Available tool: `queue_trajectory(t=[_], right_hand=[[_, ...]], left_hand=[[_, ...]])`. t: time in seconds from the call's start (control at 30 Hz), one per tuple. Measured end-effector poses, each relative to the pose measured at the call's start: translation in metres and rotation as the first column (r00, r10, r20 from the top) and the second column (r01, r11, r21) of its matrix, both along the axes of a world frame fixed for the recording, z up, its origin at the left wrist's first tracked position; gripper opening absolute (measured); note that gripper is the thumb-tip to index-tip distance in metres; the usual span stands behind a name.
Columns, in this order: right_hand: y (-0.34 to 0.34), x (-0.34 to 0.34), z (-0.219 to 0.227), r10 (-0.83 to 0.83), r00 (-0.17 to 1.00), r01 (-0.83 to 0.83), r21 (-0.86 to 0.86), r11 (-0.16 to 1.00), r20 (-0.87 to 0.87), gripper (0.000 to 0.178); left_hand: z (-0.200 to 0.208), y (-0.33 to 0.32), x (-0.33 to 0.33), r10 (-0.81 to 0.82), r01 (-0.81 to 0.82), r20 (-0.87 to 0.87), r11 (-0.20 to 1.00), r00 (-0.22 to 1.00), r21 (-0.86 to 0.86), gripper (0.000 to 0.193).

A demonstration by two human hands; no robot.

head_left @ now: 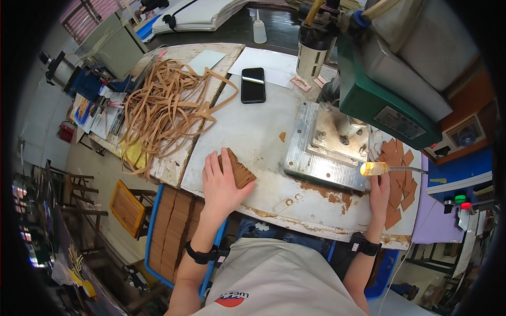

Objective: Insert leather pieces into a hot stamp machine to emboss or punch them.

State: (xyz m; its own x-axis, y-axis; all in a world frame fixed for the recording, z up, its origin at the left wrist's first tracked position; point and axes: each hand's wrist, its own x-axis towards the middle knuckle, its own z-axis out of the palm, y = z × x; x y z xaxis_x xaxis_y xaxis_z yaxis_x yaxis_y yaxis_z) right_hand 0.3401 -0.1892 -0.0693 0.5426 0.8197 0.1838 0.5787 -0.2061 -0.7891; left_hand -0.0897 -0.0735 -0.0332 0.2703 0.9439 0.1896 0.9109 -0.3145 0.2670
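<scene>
My left hand is wrapped around a small stack of brown leather-like pieces on the worn white tabletop, its thumb along the near side and its fingers along the far left side. Beside the metal plate of a green press, my right hand has its visible fingers stretched forward. A yellow-headed lamp-like fitting on a bent metal neck hides its fingertips. Just right of that hand lies a loose pile of flat brown pieces; whether the hand touches them I cannot tell.
The green press stands over a bolted metal plate. A black phone lies farther back. Tangled brown strips cover the left table. Below it, a blue crate holds packed brown pieces. A white bottle stands behind.
</scene>
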Motion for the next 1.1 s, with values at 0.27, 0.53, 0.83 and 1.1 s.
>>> queue_trajectory(t=[0.27, 0.53, 0.83, 1.1], right_hand=[[-0.0018, -0.0006, -0.003, -0.002, 1.0, 0.002, -0.005, 1.0, 0.031, 0.042], [0.0039, -0.0065, 0.0002, -0.008, 0.997, 0.011, -0.036, 0.999, 0.075, 0.041], [0.0022, -0.0039, 0.0011, 0.005, 0.987, 0.012, -0.105, 0.994, 0.159, 0.04], [0.0049, -0.005, 0.0023, -0.006, 0.989, 0.014, -0.055, 0.998, 0.147, 0.039]], left_hand=[[0.0014, -0.0004, 0.0014, 0.003, -0.003, 0.004, 1.0, 1.0, 0.016, 0.109], [-0.0001, -0.0011, -0.0003, 0.015, -0.014, -0.015, 0.999, 1.0, 0.051, 0.109], [-0.0004, -0.0016, 0.0024, 0.021, -0.021, 0.001, 0.999, 1.0, 0.039, 0.108], [0.0071, -0.0009, 0.0015, 0.017, -0.018, -0.058, 1.0, 0.998, -0.008, 0.111]])
